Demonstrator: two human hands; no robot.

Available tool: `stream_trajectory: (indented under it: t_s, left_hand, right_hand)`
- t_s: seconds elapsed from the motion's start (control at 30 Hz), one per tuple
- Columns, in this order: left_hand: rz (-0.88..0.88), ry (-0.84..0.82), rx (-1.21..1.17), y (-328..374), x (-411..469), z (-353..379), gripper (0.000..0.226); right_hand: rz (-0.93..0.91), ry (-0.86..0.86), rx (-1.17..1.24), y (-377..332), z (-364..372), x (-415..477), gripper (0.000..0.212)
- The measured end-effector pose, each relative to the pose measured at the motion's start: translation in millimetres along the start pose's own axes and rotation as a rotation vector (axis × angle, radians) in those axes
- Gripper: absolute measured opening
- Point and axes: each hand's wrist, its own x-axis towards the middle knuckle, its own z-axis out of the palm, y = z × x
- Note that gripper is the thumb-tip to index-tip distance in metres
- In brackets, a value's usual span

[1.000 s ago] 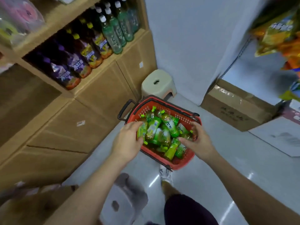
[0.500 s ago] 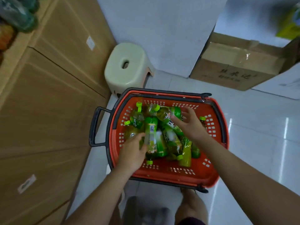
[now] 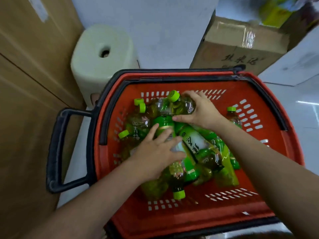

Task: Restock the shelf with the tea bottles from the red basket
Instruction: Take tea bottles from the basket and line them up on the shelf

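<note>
**Down in the basket: both hands on the tea**

Nearest the camera, two bare forearms come in from 7 and 5 o'clock, over the red basket's [image 3: 198, 219] near wall. The basket sits on a pale floor [image 3: 293, 109] and fills the middle of the view.

On to the heap. The bottles [image 3: 195, 142] lie jumbled on their sides across the basket's middle, amber tea showing through, with green labels and lime caps. One bottle [image 3: 177, 180] points its cap towards 6 o'clock.

The left hand [image 3: 155, 152] is at the centre, palm down. Its fingers are spread fairly straight across a green bottle [image 3: 164, 124], pressing on it and not wrapped round it.

Just beyond, at 12 o'clock, the right hand [image 3: 202, 111] has a catch. Its fingers curl over the top bottle [image 3: 183, 105] and the thumb tucks under, a firm hold on the clear shoulder. That bottle's cap points to 10 o'clock and it lies on the heap.

Over at 3 o'clock a lone bottle [image 3: 233, 116] leans against the slotted wall.

At 9 o'clock, outside the rim, a black handle [image 3: 53, 149] juts towards a brown cabinet [image 3: 25, 83].

Farther back, at 11 o'clock, a cream stool [image 3: 101, 54] is tucked just behind the rim. At 1 o'clock there is a taped cardboard box [image 3: 238, 52] with dark writing on its side.
</note>
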Motion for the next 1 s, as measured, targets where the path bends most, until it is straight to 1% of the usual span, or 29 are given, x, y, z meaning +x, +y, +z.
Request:
stream_trajectory:
  t_s: [0.03, 0.1, 0.17, 0.2, 0.23, 0.3, 0.33, 0.4, 0.43, 0.47, 0.5, 0.57, 0.6, 0.67, 0.8, 0.83, 0.9, 0.93, 1.0]
  left_hand:
    - [0.031, 0.030, 0.017, -5.2, 2.7, 3.4, 0.081]
    - [0.056, 0.016, -0.008, -11.3, 5.5, 5.4, 0.084]
    - [0.050, 0.006, -0.102, -14.7, 2.6, 4.2, 0.085]
    - [0.026, 0.040, -0.192, -15.6, -0.7, 0.4, 0.084]
    - [-0.003, 0.111, -0.318, -15.6, -5.3, -5.6, 0.080]
    - [-0.065, 0.310, -0.682, -14.8, -13.8, -20.6, 0.070]
    - [-0.109, 0.418, -0.863, -12.4, -19.7, -28.0, 0.064]
    - [-0.194, 0.639, -1.131, -7.4, -29.5, -38.3, 0.051]
    - [-0.242, 0.719, -1.226, -4.1, -33.2, -42.9, 0.046]
    - [-0.283, 0.787, -1.320, -0.1, -38.2, -47.2, 0.045]
    - [-0.308, 0.852, -1.419, 3.5, -43.2, -51.1, 0.048]
    - [-0.321, 0.925, -1.633, 12.9, -53.6, -66.0, 0.057]
    - [-0.326, 0.940, -1.693, 17.8, -60.3, -75.0, 0.062]
    - [-0.332, 0.989, -1.717, 29.5, -76.8, -89.8, 0.064]
    - [-0.446, 1.109, -1.723, 59.4, -115.0, -107.4, 0.052]
    - [-0.482, 1.163, -1.704, 67.3, -125.7, -109.8, 0.048]
    - [-0.525, 1.285, -1.654, 82.6, -155.1, -113.8, 0.044]
    - [-0.532, 1.335, -1.633, 90.1, -173.2, -117.2, 0.040]
    - [-0.522, 1.384, -1.581, 104.4, -212.9, -120.9, 0.031]
  right_hand:
    - [-0.016, 0.008, -0.003, 0.7, -0.8, 0.3, 0.089]
    - [-0.029, 0.051, 0.035, 1.1, -7.2, -1.1, 0.083]
    - [-0.036, 0.111, 0.121, -0.1, -18.6, -4.6, 0.085]
    - [-0.032, 0.141, 0.170, -2.4, -25.2, -6.4, 0.084]
    - [-0.022, 0.174, 0.215, -3.9, -32.6, -7.4, 0.078]
    - [-0.015, 0.268, 0.301, -9.7, -46.0, -10.2, 0.063]
    - [-0.015, 0.318, 0.367, -14.4, -50.2, -13.4, 0.063]
    - [0.028, 0.358, 0.597, -27.9, -55.1, -20.5, 0.080]
    - [0.068, 0.329, 0.719, -36.6, -57.9, -24.8, 0.089]
    - [0.092, 0.260, 0.818, -47.4, -60.9, -30.6, 0.091]
    - [0.089, 0.181, 0.887, -58.3, -64.3, -37.5, 0.082]
    - [0.032, 0.062, 0.968, -82.2, -70.8, -55.6, 0.048]
    - [-0.008, 0.018, 1.001, -94.9, -72.1, -66.0, 0.037]
    - [-0.091, -0.013, 1.050, -122.7, -71.6, -86.3, 0.032]
    - [-0.155, 0.062, 1.089, -175.7, -68.9, -130.1, 0.034]
    - [-0.192, 0.037, 1.094, -186.6, -68.9, -140.0, 0.036]
    - [-0.280, -0.091, 1.077, -211.2, -65.9, -164.4, 0.044]
    - [-0.339, -0.148, 1.056, -224.1, -64.6, -177.3, 0.050]
    - [-0.476, -0.226, 1.009, -251.9, -56.8, -202.1, 0.065]
